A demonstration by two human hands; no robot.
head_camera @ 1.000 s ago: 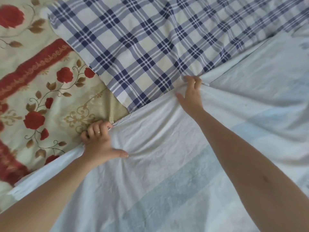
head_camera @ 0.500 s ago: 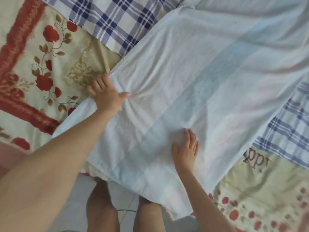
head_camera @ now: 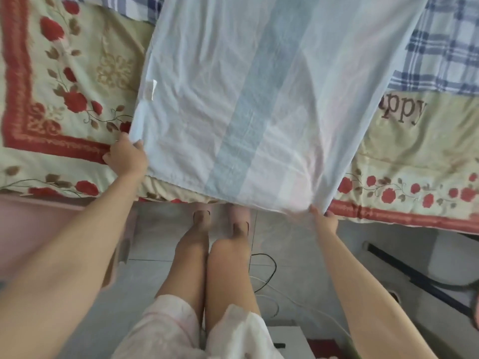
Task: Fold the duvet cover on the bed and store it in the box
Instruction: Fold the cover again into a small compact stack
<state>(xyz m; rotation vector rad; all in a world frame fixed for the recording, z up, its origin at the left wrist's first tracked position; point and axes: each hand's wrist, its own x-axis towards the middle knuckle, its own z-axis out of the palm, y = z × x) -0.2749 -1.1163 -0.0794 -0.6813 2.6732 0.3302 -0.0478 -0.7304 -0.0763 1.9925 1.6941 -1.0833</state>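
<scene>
The duvet cover (head_camera: pixel 259 99) is thin, pale white cloth with a wide light-blue stripe; its plaid outer side (head_camera: pixel 445 53) shows at the top right. It lies across the bed, with its near end hanging over the bed's front edge. My left hand (head_camera: pixel 127 158) grips the near left corner of the cloth. At the bed's edge, my right hand (head_camera: pixel 324 218) pinches the near right corner. A small white label (head_camera: pixel 150 90) sticks out of the left hem. No box can be made out for certain.
A cream bedspread (head_camera: pixel 64 86) with red roses and a red border covers the bed. My bare legs (head_camera: pixel 207 268) stand on the tiled floor (head_camera: pixel 298 229). Cables (head_camera: pixel 267 275) lie by my feet, a white object (head_camera: pixel 285 340) behind them, and a dark bar (head_camera: pixel 414 278) at right.
The view has tipped down to the bed's front edge. Both hands slid back along the cloth, from its far fold to the near corners, which they now hold.
</scene>
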